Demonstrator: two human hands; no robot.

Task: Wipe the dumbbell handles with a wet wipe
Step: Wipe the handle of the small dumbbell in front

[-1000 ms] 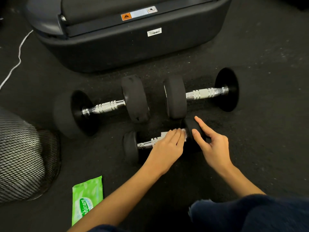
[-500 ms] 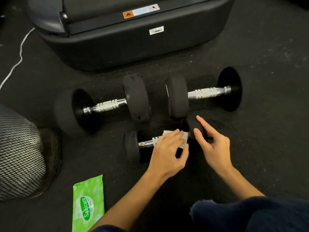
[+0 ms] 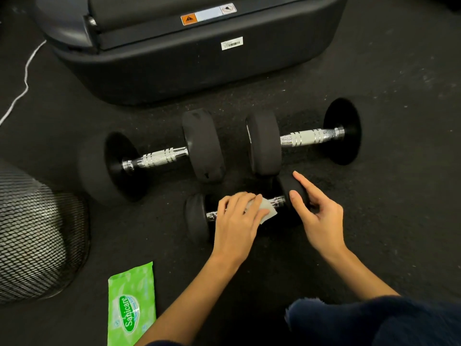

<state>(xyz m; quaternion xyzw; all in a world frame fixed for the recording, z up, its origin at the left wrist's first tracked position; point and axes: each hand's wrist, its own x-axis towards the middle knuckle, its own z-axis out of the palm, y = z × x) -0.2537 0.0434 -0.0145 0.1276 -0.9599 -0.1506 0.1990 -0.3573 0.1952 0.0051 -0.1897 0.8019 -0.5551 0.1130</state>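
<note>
A small dumbbell (image 3: 197, 218) with black heads and a chrome handle lies on the dark floor nearest me. My left hand (image 3: 238, 221) is curled over its handle and presses a white wet wipe (image 3: 267, 211) around the bar. My right hand (image 3: 316, 216) steadies the right head, index finger stretched over it and thumb on its inner face. Two larger dumbbells lie behind, one at the left (image 3: 159, 158) and one at the right (image 3: 306, 137), their chrome handles bare.
A green pack of wet wipes (image 3: 131, 305) lies on the floor at the lower left. A black mesh fan guard (image 3: 35, 236) stands at the left edge. A large black machine base (image 3: 199, 58) fills the back, with a white cord (image 3: 22, 78) beside it.
My left hand has slid left along the small dumbbell's handle with the wipe, uncovering the bar's right end. My right hand has stayed on the right head.
</note>
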